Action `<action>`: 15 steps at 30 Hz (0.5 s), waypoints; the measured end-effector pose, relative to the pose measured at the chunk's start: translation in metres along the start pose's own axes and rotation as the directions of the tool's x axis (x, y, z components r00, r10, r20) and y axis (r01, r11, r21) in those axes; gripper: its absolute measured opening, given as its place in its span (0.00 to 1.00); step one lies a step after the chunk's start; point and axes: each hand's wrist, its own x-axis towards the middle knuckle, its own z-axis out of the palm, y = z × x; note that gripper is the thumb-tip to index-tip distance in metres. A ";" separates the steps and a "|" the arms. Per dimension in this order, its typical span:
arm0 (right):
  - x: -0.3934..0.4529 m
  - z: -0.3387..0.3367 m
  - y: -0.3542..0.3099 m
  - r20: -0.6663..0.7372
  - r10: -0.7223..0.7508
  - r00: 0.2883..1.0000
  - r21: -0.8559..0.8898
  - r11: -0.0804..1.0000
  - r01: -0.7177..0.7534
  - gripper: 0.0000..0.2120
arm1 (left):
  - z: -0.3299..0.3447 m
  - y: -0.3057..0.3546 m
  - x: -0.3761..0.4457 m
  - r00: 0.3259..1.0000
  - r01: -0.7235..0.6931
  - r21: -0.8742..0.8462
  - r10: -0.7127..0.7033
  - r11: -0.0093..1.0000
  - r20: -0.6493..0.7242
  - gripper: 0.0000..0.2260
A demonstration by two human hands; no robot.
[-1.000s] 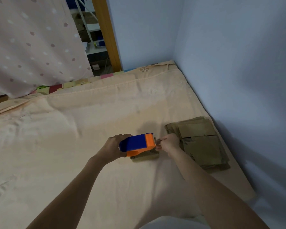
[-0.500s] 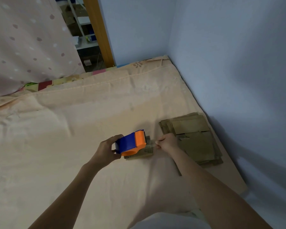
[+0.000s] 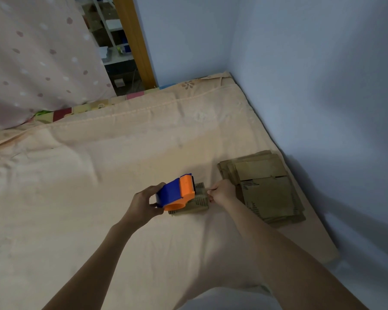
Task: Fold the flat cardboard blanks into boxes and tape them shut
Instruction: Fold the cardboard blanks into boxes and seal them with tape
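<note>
Two hands work over a small box (image 3: 197, 203) on the bed (image 3: 76, 198): left hand (image 3: 143, 203) grips the tape dispenser (image 3: 176, 193) above it, right hand (image 3: 222, 193) pinches tape at its 3 o'clock edge. Flat blanks (image 3: 264, 189) lie stacked further toward 2 o'clock.

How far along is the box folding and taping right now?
Done: one small box looks folded on the bed sheet. In hand: the left hand holds the tape dispenser over it while the right hand pinches at its edge. Left: the stack of flat blanks beside the wall.
</note>
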 end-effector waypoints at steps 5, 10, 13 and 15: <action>-0.005 0.002 -0.004 0.007 -0.004 1.000 -0.083 0.997 0.004 0.08 | 0.001 0.000 0.000 1.000 -0.013 -0.005 0.013 1.000 0.002 0.34; -0.003 0.007 0.001 -0.014 0.070 0.997 0.012 0.997 -0.070 0.10 | 0.003 0.002 0.001 1.000 -0.024 -0.010 0.024 1.000 0.009 0.33; -0.009 0.009 0.002 -0.016 0.131 0.991 0.081 0.988 -0.129 0.07 | 0.003 0.005 0.003 1.000 -0.015 -0.012 0.016 1.000 0.019 0.33; -0.011 0.010 0.004 -0.017 0.133 0.991 0.102 0.986 -0.131 0.06 | 0.002 0.006 0.004 1.000 -0.002 -0.017 0.002 1.000 0.018 0.33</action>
